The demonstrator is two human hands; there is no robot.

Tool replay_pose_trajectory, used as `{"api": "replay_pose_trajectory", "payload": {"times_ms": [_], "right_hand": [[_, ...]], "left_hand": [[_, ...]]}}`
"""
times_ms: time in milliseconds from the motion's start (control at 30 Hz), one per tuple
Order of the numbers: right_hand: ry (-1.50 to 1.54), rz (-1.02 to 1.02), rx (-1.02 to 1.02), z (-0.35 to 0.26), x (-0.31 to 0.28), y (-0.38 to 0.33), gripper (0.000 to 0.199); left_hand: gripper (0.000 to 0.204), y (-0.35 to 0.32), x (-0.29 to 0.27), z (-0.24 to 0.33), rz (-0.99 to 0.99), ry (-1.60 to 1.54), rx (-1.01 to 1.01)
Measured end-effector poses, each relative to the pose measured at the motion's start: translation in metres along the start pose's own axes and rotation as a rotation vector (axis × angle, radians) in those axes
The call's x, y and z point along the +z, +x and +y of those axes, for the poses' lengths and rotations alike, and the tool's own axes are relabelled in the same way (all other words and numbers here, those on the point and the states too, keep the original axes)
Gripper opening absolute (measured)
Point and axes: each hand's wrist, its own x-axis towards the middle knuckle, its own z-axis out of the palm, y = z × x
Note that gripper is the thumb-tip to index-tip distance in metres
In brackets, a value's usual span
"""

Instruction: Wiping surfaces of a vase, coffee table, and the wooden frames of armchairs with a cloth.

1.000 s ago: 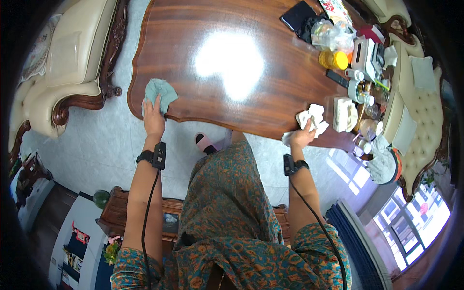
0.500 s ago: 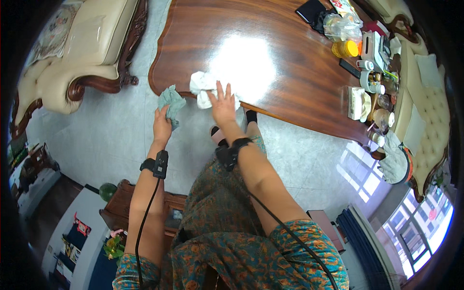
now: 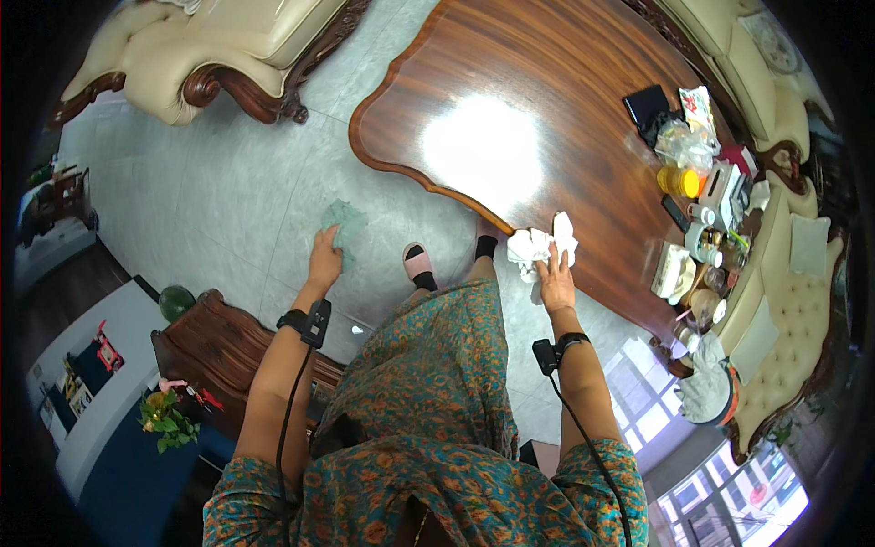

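The white crumpled wad point(image 3: 527, 248) is located at the near edge of the brown wooden table point(image 3: 620, 118). The right hand point(image 3: 557, 287) covers its near side, back upward, fingers extended forward; whether they pinch or only press cannot be determined. The left hand point(image 3: 324, 262) grasps the green cloth point(image 3: 351, 224), off the table, above the grey floor point(image 3: 219, 201). Both forearms point(image 3: 588, 387) reach forward, well apart.
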Motion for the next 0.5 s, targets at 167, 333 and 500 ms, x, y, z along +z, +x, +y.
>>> {"api": "replay_pose_trajectory", "payload": {"times_ms": [167, 333, 500], "right_hand": [[-0.17, -0.084, -0.27, 0.003, -0.023, 0.046, 0.039], [-0.245, -0.193, -0.416, -0.049, -0.062, 0.109, 0.046], [-0.346, -0.113, -0.453, -0.141, -0.083, 0.163, 0.054]], "left_hand": [[0.055, -0.022, 0.021, 0.014, -0.057, -0.083, 0.017], [0.055, -0.036, 0.027, 0.011, -0.083, -0.119, -0.086], [0.055, -0.049, 0.032, 0.003, -0.002, -0.097, -0.194]]}}
